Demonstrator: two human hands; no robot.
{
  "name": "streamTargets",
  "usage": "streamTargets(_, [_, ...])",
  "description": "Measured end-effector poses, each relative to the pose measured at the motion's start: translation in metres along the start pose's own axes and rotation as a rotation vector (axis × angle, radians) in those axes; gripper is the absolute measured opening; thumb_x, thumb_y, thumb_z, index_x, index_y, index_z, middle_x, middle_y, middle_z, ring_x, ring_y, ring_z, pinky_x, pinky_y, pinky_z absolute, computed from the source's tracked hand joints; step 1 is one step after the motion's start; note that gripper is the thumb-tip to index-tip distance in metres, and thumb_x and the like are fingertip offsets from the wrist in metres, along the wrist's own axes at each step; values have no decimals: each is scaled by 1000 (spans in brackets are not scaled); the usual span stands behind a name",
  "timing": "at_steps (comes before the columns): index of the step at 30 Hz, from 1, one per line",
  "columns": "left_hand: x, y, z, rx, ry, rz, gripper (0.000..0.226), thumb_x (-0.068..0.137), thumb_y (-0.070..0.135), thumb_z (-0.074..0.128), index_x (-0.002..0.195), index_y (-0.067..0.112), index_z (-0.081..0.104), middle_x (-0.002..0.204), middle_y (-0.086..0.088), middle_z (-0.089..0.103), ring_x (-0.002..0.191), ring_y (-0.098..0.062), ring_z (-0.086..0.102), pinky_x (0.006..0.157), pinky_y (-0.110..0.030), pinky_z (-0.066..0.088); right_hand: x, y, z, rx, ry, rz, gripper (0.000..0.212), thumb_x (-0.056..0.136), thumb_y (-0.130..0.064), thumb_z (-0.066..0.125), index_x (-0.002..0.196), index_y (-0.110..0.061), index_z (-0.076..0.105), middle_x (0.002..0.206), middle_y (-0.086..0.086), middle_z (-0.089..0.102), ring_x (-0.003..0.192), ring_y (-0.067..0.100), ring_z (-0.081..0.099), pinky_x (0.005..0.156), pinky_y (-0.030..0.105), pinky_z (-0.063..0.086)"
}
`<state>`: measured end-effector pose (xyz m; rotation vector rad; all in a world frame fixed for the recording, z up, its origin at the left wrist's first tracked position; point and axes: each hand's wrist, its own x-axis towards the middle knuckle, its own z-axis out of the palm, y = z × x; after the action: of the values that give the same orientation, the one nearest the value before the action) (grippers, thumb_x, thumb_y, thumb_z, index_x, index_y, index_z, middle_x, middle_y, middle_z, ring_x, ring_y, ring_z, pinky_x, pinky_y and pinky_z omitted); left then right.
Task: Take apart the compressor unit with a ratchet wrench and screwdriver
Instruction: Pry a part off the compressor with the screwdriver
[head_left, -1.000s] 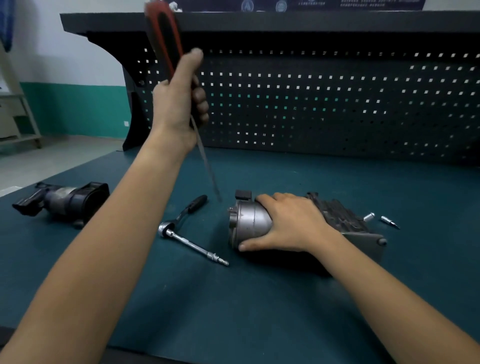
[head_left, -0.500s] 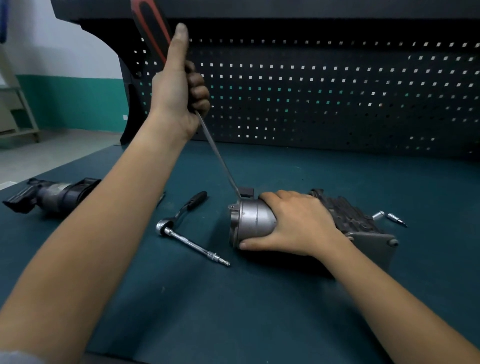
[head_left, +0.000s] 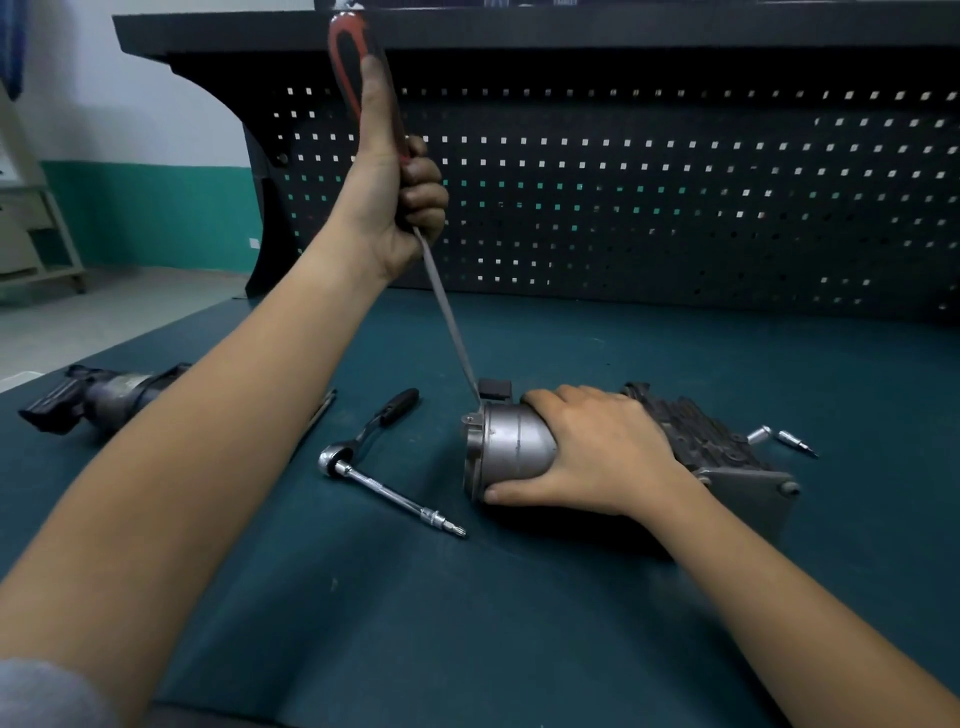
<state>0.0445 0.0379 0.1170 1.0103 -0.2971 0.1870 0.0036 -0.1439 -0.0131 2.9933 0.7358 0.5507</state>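
The compressor unit (head_left: 511, 444) lies on its side on the green bench top, its round silver end pointing left and a dark finned body (head_left: 696, 431) behind. My right hand (head_left: 597, 452) grips the silver cylinder from above. My left hand (head_left: 395, 202) is raised high and grips the red-and-black handle of a long screwdriver (head_left: 447, 317), thumb stretched up along the handle. The shaft slants down to the right and its tip meets the top rim of the silver end. A ratchet wrench (head_left: 384, 457) with an extension bar lies on the mat left of the unit.
A separate dark motor part (head_left: 98, 397) lies at the far left of the bench. Two small silver bits (head_left: 782, 439) rest right of the unit. A black pegboard (head_left: 649, 197) rises behind the bench. The bench's left edge (head_left: 156, 332) borders open floor.
The screwdriver tip has swung right from above the mat to the unit's top rim. My left thumb has stretched up along the handle. My right hand stays on the cylinder.
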Motion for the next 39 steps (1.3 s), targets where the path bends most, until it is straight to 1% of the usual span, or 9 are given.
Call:
streamTargets(4, [3, -4, 4, -59, -68, -11, 59, 87, 71, 20, 65, 20, 37, 48, 10, 31, 31, -1, 24, 28, -12, 17, -1, 0, -1, 4, -9, -4, 97, 47, -93, 33, 116, -27, 51, 104, -5, 60, 101, 17, 56, 80, 30, 40])
streamTargets(10, [4, -24, 10, -40, -61, 30, 48, 94, 58, 32, 68, 18, 41, 51, 7, 40, 38, -3, 36, 37, -14, 32, 0, 0, -1, 11, -11, -1, 96, 48, -93, 36, 115, -27, 51, 104, -4, 60, 100, 18, 56, 80, 30, 40])
streamTargets(13, [6, -15, 12, 6, 16, 153, 43, 96, 52, 35, 80, 15, 50, 48, 8, 43, 42, -5, 44, 44, -19, 40, 0, 0, -1, 18, -22, 2, 96, 49, -92, 38, 117, -26, 51, 105, -3, 60, 102, 18, 55, 82, 30, 40])
streamTargets(16, [7, -6, 13, 120, 92, 326, 35, 98, 49, 31, 101, 17, 46, 50, 8, 42, 42, -7, 41, 45, -22, 38, 0, 1, -1, 20, -19, -2, 96, 49, -93, 36, 118, -26, 51, 105, -4, 60, 102, 18, 55, 80, 29, 39])
streamTargets(18, [7, 2, 13, 172, 100, 387, 35, 100, 44, 30, 105, 14, 46, 56, 5, 47, 46, -8, 45, 49, -24, 42, -1, 0, 0, 19, -13, -5, 97, 49, -93, 36, 117, -26, 51, 105, -4, 60, 101, 17, 55, 79, 29, 39])
streamTargets(22, [8, 12, 14, 290, 63, 312, 36, 100, 34, 28, 84, 12, 52, 61, 4, 59, 54, -11, 56, 53, -25, 46, -1, 0, 0, 19, -16, -1, 98, 49, -92, 35, 119, -25, 51, 107, -3, 60, 103, 18, 55, 82, 30, 40])
streamTargets(26, [7, 8, 15, 253, 107, 205, 44, 95, 50, 31, 71, 16, 44, 48, 7, 42, 39, -8, 36, 40, -18, 31, -1, 0, 0, 18, -17, -4, 98, 48, -93, 34, 118, -25, 51, 107, -3, 60, 103, 18, 55, 83, 30, 40])
streamTargets(29, [7, 4, 14, 234, 129, 224, 51, 92, 61, 32, 70, 16, 43, 46, 8, 38, 38, -8, 32, 41, -20, 29, -1, 0, 0, 13, -17, -4, 98, 49, -92, 35, 118, -25, 51, 107, -3, 60, 103, 19, 55, 83, 30, 41])
streamTargets(39, [2, 9, 20, 182, 97, 313, 52, 95, 57, 29, 71, 14, 45, 46, 8, 38, 38, -8, 31, 39, -20, 28, -1, 0, 0, 8, 1, -9, 99, 47, -92, 31, 118, -25, 51, 106, -3, 60, 101, 18, 55, 82, 30, 40])
